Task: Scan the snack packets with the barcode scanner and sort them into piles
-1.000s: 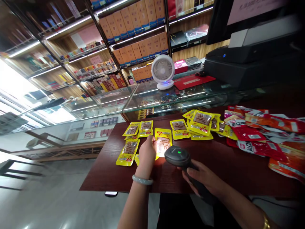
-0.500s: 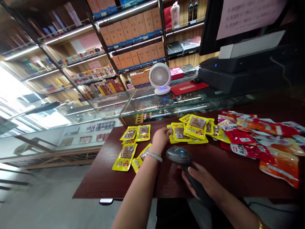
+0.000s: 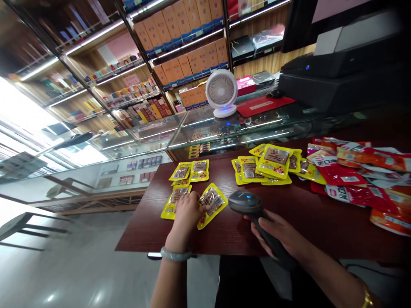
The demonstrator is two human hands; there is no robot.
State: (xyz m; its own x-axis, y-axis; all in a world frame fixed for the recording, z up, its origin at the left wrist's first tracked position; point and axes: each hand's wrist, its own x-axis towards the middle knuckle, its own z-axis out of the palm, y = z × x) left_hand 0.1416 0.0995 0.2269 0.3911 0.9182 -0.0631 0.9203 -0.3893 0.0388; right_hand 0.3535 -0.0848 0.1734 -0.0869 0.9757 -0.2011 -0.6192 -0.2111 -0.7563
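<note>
My left hand (image 3: pixel 189 210), a pale bangle on its wrist, has its fingers bent at the left edge of a yellow snack packet (image 3: pixel 212 202), thumb on it. Partly under that hand lies another yellow packet (image 3: pixel 168 209); two more yellow packets (image 3: pixel 199 170) with brown pieces showing sit just behind. My right hand (image 3: pixel 278 233) is wrapped round the handle of a black barcode scanner (image 3: pixel 245 202), whose head shows a blue light and points left over the table. A pile of yellow packets (image 3: pixel 274 160) lies beyond the scanner.
Red and orange packets (image 3: pixel 340 169) are heaped at the right of the dark red table (image 3: pixel 144 237). Behind stands a glass counter (image 3: pixel 192 128) with a white fan (image 3: pixel 221 92), a red mat (image 3: pixel 265 104) and a black machine (image 3: pixel 308 87). Shelves of boxes line the wall.
My left hand has moved left and nearer, from the edge of the yellow pile to the packets at the left. The scanner stays in my right hand. The view has shifted slightly.
</note>
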